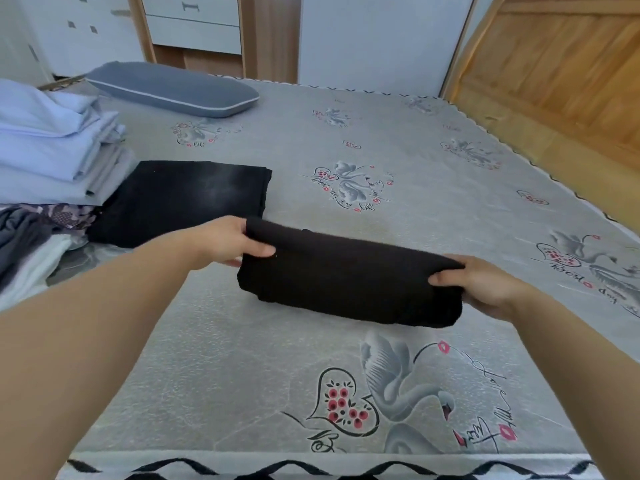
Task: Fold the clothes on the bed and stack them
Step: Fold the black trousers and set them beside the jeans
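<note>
A folded black garment (346,275) is held just above the grey swan-print bed (277,358), near its middle. My left hand (225,242) grips the garment's left end, thumb on top. My right hand (485,285) grips its right end, thumb on the front face. A second dark folded garment (187,199) lies flat on the bed to the left and behind. Unfolded clothes (31,244) in grey, white and a dark print are heaped at the left edge.
A stack of folded pale blue bedding (52,147) sits at the far left. A grey pillow (173,88) lies at the head of the bed. White drawers (194,22) stand behind, and a wooden panel (554,74) rises along the right side.
</note>
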